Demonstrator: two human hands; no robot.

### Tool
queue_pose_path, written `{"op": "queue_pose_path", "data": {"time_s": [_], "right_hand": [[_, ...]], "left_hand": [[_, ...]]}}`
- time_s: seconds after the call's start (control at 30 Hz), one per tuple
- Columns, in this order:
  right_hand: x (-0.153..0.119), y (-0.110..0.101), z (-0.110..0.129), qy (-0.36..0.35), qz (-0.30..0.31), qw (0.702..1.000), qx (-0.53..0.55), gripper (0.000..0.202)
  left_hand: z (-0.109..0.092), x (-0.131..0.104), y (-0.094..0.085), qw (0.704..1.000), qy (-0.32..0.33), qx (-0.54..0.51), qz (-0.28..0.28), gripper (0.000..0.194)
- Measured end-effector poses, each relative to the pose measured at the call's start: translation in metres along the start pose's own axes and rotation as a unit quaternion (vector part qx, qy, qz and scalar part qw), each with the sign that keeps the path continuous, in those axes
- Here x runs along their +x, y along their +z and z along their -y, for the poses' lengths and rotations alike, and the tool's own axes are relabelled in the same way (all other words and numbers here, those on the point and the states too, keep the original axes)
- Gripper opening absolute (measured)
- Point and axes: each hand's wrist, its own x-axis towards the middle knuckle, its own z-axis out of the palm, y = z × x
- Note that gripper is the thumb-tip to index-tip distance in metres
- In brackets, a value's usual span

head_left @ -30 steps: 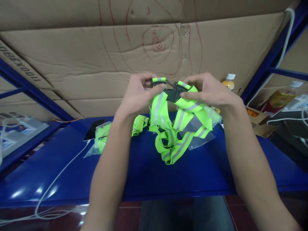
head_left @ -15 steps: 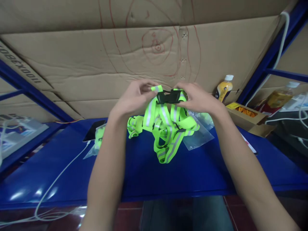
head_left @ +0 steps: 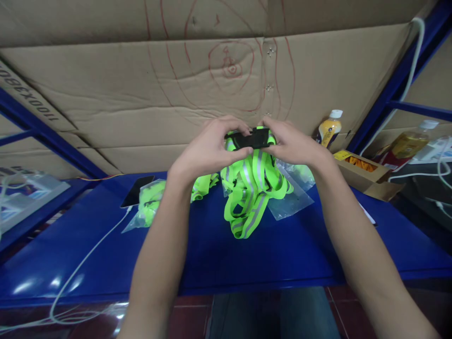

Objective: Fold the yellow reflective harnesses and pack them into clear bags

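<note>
A black plastic buckle (head_left: pixel 251 139) is held up between my two hands, above the blue table (head_left: pixel 212 254). My left hand (head_left: pixel 212 143) pinches its left end between thumb and fingers. My right hand (head_left: pixel 291 141) grips the right end, where a strap loops through. From the buckle hangs a bundle of neon green straps with grey reflective stripes (head_left: pixel 249 188). Another green strap piece (head_left: pixel 202 187) lies on the table, partly behind my left forearm. Clear plastic bags with green straps lie to the left (head_left: pixel 151 202) and to the right (head_left: pixel 291 193).
A dark phone (head_left: pixel 137 192) with a white cable lies at the left. At the right are a juice bottle (head_left: pixel 329 129), an open cardboard box (head_left: pixel 374 179) and a second bottle (head_left: pixel 409 143). Cardboard (head_left: pixel 106 84) covers the back; blue frame bars slant at both sides.
My left hand has moved right along the buckle, its thumb now over the front. The hanging straps have shifted slightly, and more of the left plastic bag shows.
</note>
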Motion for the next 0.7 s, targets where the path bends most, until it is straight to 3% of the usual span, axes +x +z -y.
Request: {"op": "queue_pose_path", "data": {"time_s": [0.5,0.7], "right_hand": [[0.002,0.013,0.017,-0.019,0.008,0.998,-0.052,0.033],[0.0,0.007,0.003,0.007,0.032,0.997,-0.067,0.017]], "left_hand": [[0.017,0.004,0.017,0.997,0.065,0.036,0.032,0.021],[0.021,-0.003,0.0,0.998,0.043,0.006,0.039,0.02]]}}
